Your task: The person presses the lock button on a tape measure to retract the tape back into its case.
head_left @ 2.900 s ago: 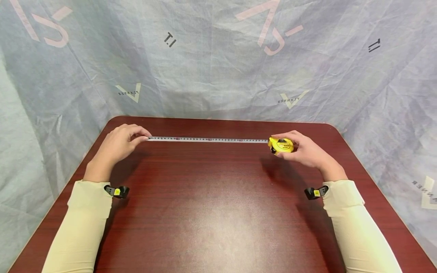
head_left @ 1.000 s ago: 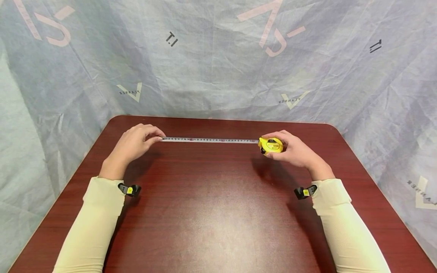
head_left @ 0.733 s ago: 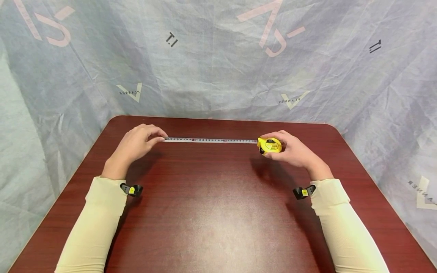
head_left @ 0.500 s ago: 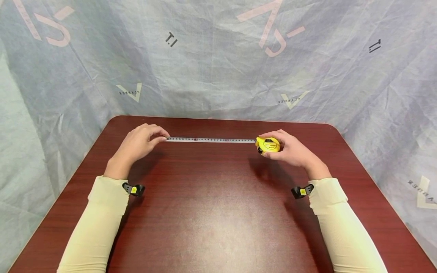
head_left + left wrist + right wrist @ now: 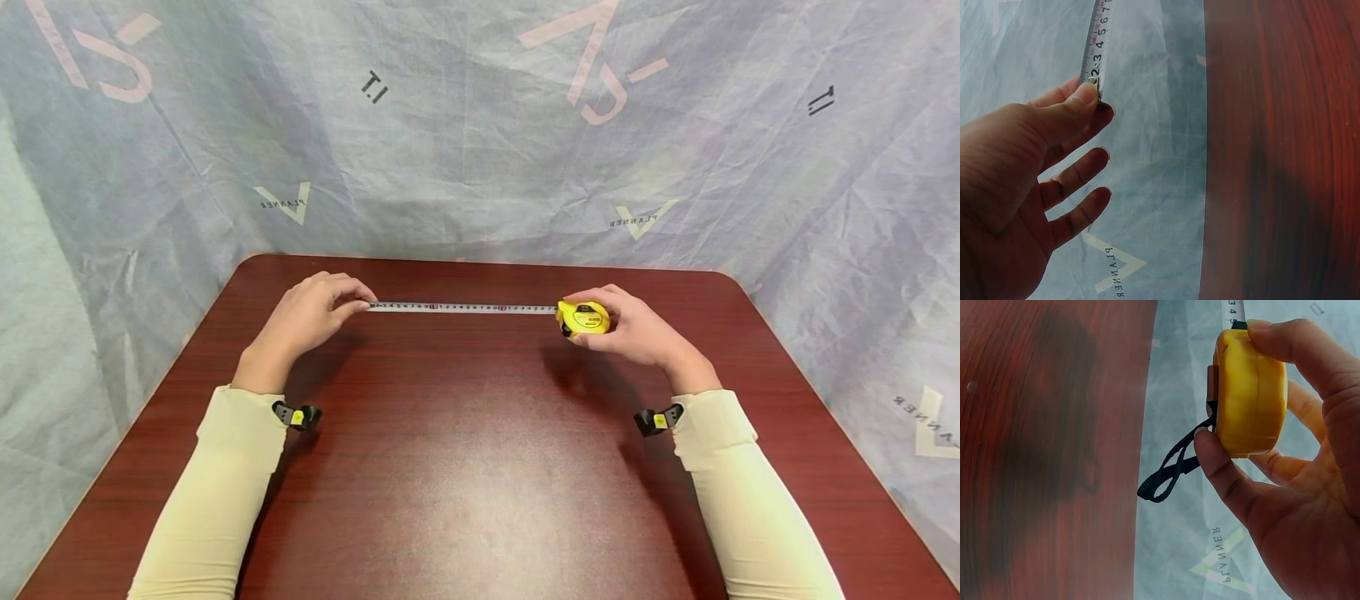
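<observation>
A yellow tape measure (image 5: 583, 319) is held above the far part of the table by my right hand (image 5: 637, 327), its fingers and thumb round the case. From the case a white blade (image 5: 468, 308) with black numbers runs straight across to my left hand (image 5: 307, 312). There the thumb and forefinger pinch the blade's end, while the other fingers spread loosely in the left wrist view. A black wrist strap (image 5: 1169, 472) hangs from the case in the right wrist view. The tip of the blade is hidden under the left thumb.
Beneath both hands lies a reddish-brown wooden table (image 5: 450, 433) with rounded far corners. A grey-blue printed cloth (image 5: 465, 150) hangs behind it and along both sides. Dark wrist bands with small devices (image 5: 297, 417) sit at both cuffs.
The two hands have come closer together, left hand moving right and right hand moving left. The visible length of blade has shortened as it slid into the case. Both grips stay the same.
</observation>
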`<state>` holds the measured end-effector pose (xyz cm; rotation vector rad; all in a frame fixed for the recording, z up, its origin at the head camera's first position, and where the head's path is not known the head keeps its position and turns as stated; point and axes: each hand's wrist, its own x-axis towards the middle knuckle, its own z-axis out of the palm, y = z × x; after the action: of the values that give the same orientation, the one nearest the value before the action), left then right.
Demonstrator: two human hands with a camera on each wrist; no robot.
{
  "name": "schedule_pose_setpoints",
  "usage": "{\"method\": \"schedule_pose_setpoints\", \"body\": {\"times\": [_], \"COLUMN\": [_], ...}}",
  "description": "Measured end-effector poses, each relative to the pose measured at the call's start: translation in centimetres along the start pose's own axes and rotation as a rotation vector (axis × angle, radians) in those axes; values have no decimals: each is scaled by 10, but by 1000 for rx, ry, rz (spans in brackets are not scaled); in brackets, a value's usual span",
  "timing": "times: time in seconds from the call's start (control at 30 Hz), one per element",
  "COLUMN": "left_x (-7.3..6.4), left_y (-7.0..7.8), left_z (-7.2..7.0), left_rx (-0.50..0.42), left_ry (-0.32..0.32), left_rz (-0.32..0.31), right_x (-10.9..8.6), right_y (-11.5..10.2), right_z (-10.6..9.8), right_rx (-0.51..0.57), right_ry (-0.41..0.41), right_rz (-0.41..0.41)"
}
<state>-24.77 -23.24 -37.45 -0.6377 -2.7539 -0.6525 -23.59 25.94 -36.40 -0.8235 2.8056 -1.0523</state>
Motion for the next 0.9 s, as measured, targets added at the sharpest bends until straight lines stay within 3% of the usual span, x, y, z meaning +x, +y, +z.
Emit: {"method": "schedule_pose_setpoints", "body": {"times": [0.9], "left_x": [7], "left_y": [11], "left_z": [5], "left_rx": [-6], "left_ry": [-3], "left_rz": [24], "right_x": [6], "right_y": [-8], "right_z": [7], "right_rx": [46], "right_ry": [-6], "right_rz": [10]}}
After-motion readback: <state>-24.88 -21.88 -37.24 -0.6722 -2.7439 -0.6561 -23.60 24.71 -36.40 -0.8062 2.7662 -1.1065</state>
